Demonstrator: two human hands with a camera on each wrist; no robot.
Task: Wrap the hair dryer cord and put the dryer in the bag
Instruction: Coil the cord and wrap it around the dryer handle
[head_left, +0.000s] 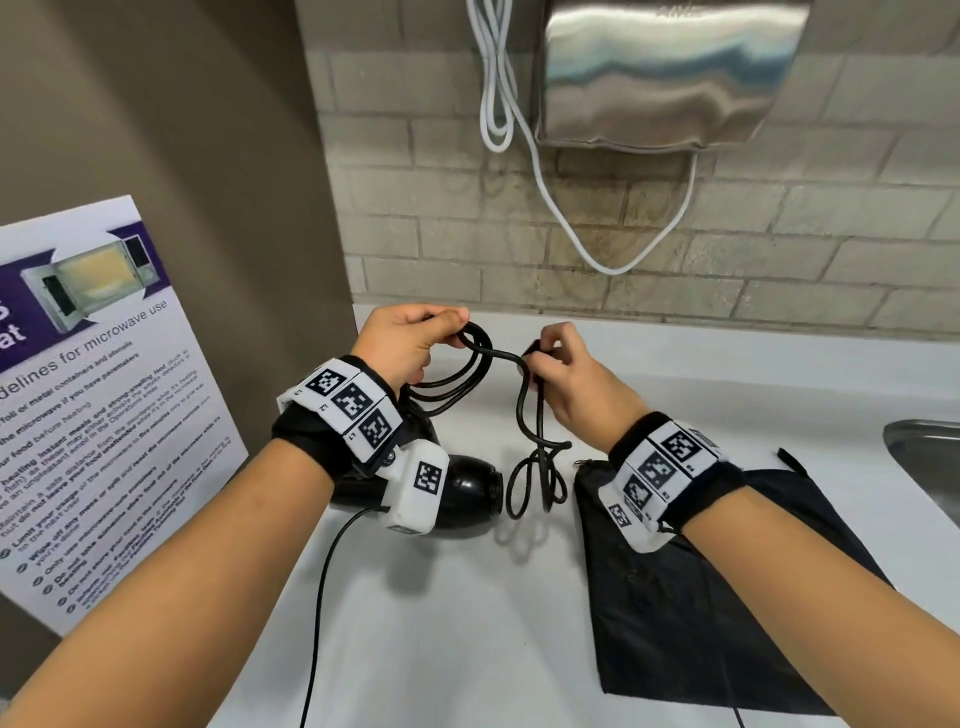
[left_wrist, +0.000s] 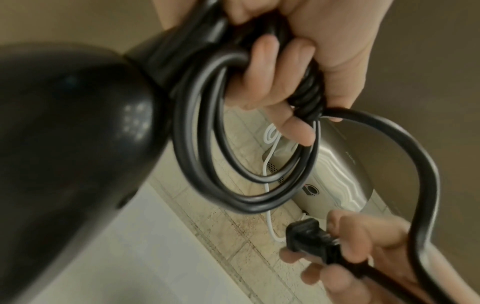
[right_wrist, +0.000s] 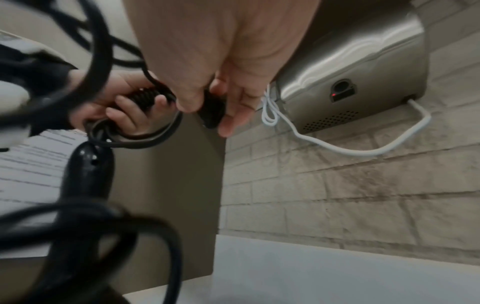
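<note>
The left hand (head_left: 402, 343) is curled round the handle end of the black hair dryer (head_left: 467, 491) and several glossy loops of its cord (head_left: 488, 358), holding them above the pale, smooth counter (head_left: 467, 623). The dryer's rounded, shiny body hangs below that wrist, close to the counter. The right hand (head_left: 563, 374) pinches the blocky plug (left_wrist: 309, 238) between thumb and fingers; slack cord dangles from it in loose, kinked loops down to the counter. The flat black cloth bag (head_left: 675, 597) lies to the right under the right forearm, its far corner near the steel sink (head_left: 924, 457) rim. Behind stands a rough brick wall (head_left: 727, 249) with a brushed-metal hand dryer (head_left: 670, 73) and a white cable (head_left: 571, 228); a poster (head_left: 104, 415) closes the left side.
</note>
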